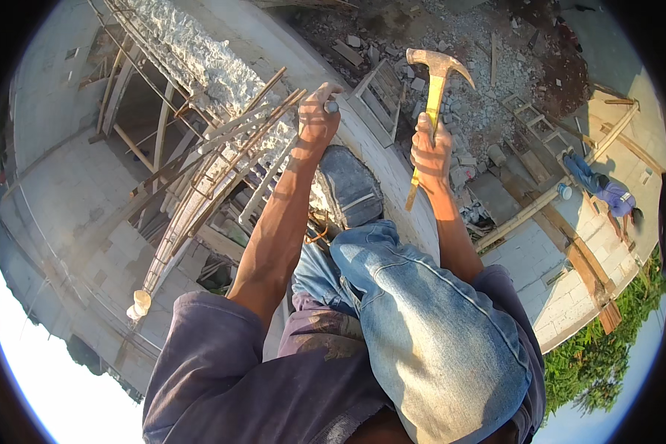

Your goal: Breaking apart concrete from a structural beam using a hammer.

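Note:
My left hand [316,119] is closed around a metal rod or chisel, whose round end [331,106] shows beside the thumb; the rest of it is hidden by the fist. Below that hand runs a rough, chipped concrete surface [222,72] along the top of a wall or beam. Off to the right, my right hand [432,150] grips a claw hammer [435,94] by its yellow handle. Its head is raised, with the claw pointing right. My dark shoe [349,186] rests on the ledge between my forearms, under a bent knee in blue jeans.
Bare steel rebar [244,147] juts out close to my left forearm. A smooth wall face [405,194] drops towards rubble [472,94] and a wooden frame [380,102] far below. At right, another person [616,197] bends near bamboo poles [527,216] and a bucket [564,191].

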The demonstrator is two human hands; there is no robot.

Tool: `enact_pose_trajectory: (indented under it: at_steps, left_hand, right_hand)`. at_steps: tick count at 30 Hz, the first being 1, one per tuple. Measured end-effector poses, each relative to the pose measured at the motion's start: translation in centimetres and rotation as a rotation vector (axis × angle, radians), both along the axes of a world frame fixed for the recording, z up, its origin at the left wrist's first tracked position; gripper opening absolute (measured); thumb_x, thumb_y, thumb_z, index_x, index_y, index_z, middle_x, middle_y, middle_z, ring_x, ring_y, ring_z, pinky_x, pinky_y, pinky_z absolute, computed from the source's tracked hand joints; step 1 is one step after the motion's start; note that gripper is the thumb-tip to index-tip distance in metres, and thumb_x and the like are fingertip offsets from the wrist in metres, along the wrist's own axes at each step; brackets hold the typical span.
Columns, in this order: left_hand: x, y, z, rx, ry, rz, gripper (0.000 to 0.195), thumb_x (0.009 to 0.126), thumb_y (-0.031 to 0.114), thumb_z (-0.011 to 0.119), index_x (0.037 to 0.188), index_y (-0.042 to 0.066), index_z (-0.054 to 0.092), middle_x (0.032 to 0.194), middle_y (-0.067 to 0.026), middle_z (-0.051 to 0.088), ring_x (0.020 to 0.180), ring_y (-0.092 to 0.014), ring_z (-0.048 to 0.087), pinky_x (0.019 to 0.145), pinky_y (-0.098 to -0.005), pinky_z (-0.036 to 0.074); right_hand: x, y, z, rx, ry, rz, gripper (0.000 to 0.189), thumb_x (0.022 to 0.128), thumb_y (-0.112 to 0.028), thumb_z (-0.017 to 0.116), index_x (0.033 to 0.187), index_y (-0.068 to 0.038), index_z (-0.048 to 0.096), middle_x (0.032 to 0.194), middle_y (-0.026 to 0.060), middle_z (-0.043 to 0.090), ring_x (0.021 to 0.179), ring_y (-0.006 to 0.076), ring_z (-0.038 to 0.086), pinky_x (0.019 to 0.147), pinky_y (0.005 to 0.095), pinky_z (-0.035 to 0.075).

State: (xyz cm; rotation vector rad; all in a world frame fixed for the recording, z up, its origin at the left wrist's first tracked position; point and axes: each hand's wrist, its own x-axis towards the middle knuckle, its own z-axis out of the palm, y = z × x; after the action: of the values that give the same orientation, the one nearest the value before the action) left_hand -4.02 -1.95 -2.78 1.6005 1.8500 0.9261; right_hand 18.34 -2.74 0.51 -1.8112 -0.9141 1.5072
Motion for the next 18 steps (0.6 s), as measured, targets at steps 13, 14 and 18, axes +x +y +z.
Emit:
enact_pose_trajectory:
  at_steps: [13,14,18]
  left_hand:
    - [0.0,-2.2,1.0,-0.080,-0.044,-0.144,0.034,0.079,-0.008,0.051,0.103,0.008,0.067,0.084,-0.0176,0.065,0.077,-0.033,0.064,0.070,-0.0358,0.050]
    - [0.8,-1.4,0.9,-0.043,-0.045,-0.088,0.033,0.080,-0.008,0.051,0.103,0.008,0.067,0.082,-0.0169,0.065,0.075,-0.032,0.063,0.069,-0.0355,0.049]
    - [0.5,-1.9,2.0,-0.162,-0.020,-0.077,0.031,0.082,-0.009,0.051,0.103,0.007,0.068,0.079,-0.0154,0.064,0.072,-0.031,0.060,0.069,-0.0363,0.049]
  right_hand:
    - [2.9,-2.4,-2.1,-0.092,-0.011,-0.089,0.047,0.091,-0.050,0.057,0.080,-0.005,0.053,0.056,-0.0019,0.042,0.047,0.0085,0.041,0.041,0.0259,0.033]
    - [3.2,-2.4,-2.3,-0.063,-0.007,-0.093,0.045,0.091,-0.049,0.058,0.082,-0.005,0.053,0.055,-0.0029,0.042,0.046,0.0073,0.040,0.040,0.0248,0.032]
    - [2.6,-3.0,-2.8,-0.066,-0.119,-0.060,0.044,0.092,-0.046,0.057,0.079,-0.004,0.055,0.056,-0.0012,0.044,0.049,0.0094,0.045,0.044,0.0280,0.036]
